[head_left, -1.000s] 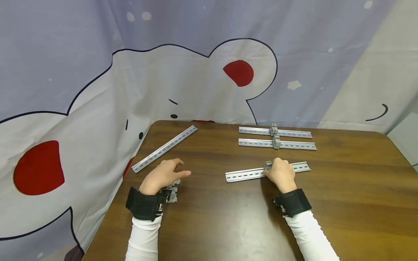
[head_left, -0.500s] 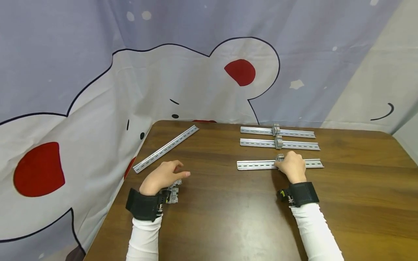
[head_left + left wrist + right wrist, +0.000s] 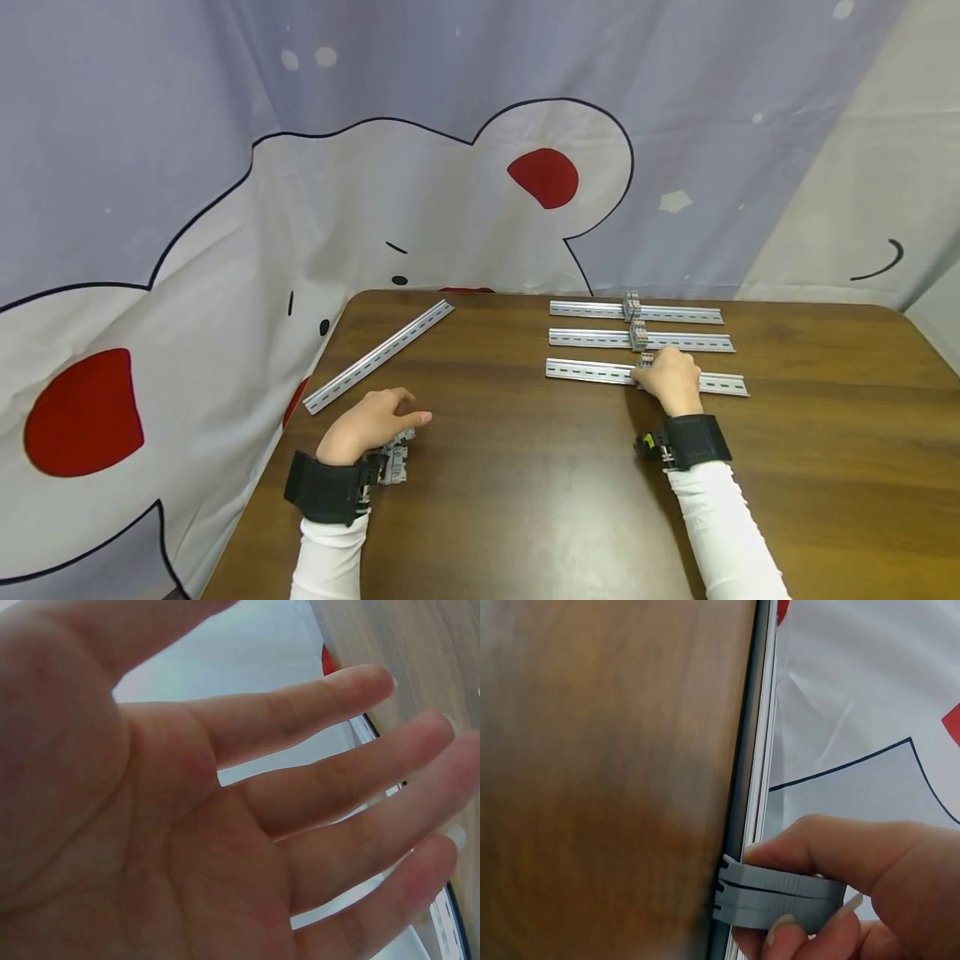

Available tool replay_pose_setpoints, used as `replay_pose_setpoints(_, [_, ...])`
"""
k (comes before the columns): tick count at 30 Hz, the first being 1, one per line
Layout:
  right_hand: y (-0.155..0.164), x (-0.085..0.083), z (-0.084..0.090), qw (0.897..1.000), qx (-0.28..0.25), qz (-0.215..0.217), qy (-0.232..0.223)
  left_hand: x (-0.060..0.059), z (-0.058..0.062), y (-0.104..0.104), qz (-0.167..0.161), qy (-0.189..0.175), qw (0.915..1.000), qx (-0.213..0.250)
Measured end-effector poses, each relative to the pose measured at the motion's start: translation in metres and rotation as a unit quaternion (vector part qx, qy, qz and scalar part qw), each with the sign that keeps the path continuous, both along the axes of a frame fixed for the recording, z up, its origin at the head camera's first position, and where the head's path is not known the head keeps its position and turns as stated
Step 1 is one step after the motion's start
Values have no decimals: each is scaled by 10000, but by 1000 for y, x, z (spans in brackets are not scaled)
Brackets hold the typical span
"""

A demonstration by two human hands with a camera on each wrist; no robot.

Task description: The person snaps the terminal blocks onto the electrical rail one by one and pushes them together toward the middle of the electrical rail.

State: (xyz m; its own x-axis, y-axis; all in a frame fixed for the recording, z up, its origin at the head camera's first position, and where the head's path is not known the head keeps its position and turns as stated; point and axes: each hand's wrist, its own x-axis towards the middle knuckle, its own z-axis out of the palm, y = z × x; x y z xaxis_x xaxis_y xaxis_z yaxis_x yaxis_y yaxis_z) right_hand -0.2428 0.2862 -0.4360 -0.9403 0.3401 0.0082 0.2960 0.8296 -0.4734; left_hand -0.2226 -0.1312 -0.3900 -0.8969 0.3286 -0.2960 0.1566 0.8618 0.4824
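Note:
My right hand [image 3: 670, 377] grips a small grey terminal block [image 3: 645, 361] clipped on the nearest of three metal rails [image 3: 592, 372] at the table's far right. In the right wrist view the fingers [image 3: 832, 855] curl round that grey block [image 3: 776, 894] against the rail [image 3: 751, 765]. My left hand [image 3: 369, 422] rests relaxed on the table at the near left, fingers spread, over a small pile of grey terminal blocks [image 3: 393, 462]. The left wrist view shows only the open palm [image 3: 150, 825] and straight fingers.
Two more rails [image 3: 675, 315] [image 3: 690, 342], each with a grey block on it, lie parallel behind the held one. A bare rail [image 3: 378, 355] lies slantwise at the far left by the table edge. A printed curtain [image 3: 225, 208] hangs behind the brown wooden table [image 3: 525, 483].
My right hand has slid the nearest rail away and to the right, up close and roughly parallel to the other two. The left hand has hardly moved.

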Motion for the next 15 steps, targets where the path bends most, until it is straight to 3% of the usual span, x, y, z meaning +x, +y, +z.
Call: replay_pose_setpoints(15, [9, -10, -3, 9997, 67, 189, -162, 1, 1, -10, 118, -198, 9997, -20])
